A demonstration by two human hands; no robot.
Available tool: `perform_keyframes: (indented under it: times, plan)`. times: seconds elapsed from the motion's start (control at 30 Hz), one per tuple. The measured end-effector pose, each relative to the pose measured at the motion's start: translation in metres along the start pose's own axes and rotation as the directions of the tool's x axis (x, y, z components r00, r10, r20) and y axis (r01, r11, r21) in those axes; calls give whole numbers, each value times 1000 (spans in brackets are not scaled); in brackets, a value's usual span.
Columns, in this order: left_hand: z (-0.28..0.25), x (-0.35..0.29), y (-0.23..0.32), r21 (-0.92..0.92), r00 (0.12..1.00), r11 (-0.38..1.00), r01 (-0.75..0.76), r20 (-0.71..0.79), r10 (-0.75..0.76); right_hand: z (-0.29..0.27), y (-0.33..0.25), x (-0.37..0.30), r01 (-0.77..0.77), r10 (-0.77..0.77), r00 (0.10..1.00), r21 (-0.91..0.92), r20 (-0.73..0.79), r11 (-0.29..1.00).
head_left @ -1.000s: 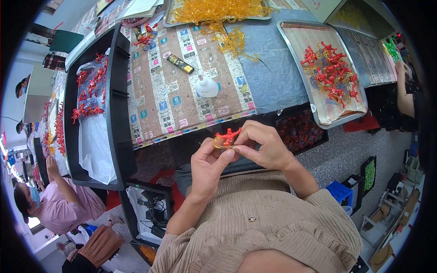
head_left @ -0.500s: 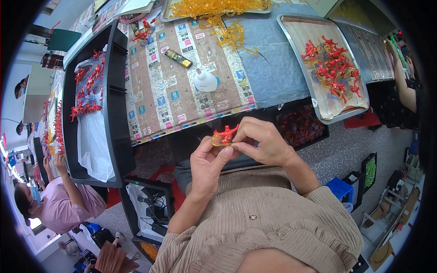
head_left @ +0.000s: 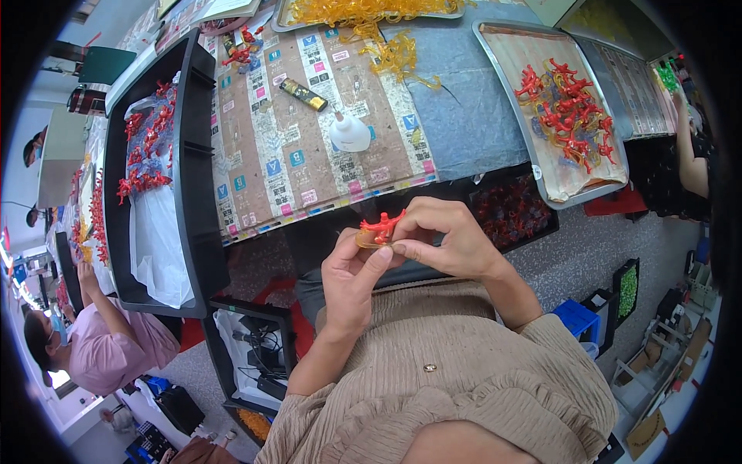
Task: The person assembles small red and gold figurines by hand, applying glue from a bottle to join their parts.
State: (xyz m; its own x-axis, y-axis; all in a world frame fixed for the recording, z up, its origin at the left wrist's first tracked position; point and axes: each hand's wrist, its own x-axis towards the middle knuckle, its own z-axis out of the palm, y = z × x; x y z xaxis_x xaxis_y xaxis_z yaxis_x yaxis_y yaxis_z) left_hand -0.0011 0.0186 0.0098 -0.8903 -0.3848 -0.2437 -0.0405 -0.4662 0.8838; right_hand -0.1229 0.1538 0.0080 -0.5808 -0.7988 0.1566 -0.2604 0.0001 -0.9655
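Between my two hands, just in front of the table's near edge, is a small red plastic figure (head_left: pixel 383 223) with its arms spread. A curved translucent yellow plastic piece (head_left: pixel 366 240) sits against its lower left side. My left hand (head_left: pixel 352 271) pinches the yellow piece and the figure's underside between thumb and fingers. From the other side my right hand (head_left: pixel 444 238) has thumb and forefinger closed on the figure's right and lower part. The fingers partly hide where the two parts meet.
On the paper-covered table (head_left: pixel 309 174) are a white squeeze bottle (head_left: pixel 349 133) and a black-gold tube (head_left: pixel 303 94). Yellow pieces (head_left: pixel 371 11) heap at the back. A black crate (head_left: pixel 197 155) on the left and a metal tray (head_left: pixel 553 203) on the right hold red figures. Co-workers sit both sides.
My hands keep their grip on the figure and have barely shifted. At left, the co-worker in pink has moved an arm; at right, another person's arm has risen slightly.
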Motion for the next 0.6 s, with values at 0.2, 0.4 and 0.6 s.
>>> perform_keyframes:
  times: [0.2,0.4,0.6]
  plan:
    - [-3,-1,-5,-72,997,994,82,10,-82,4,-1,0,-110,111,994,77,-5,991]
    - [-4,-1,-2,-148,987,976,161,16,-161,3,2,0,-69,69,998,42,0,997]
    - [-5,-1,-3,-207,978,956,208,46,-203,4,4,0,-52,52,999,21,7,998]
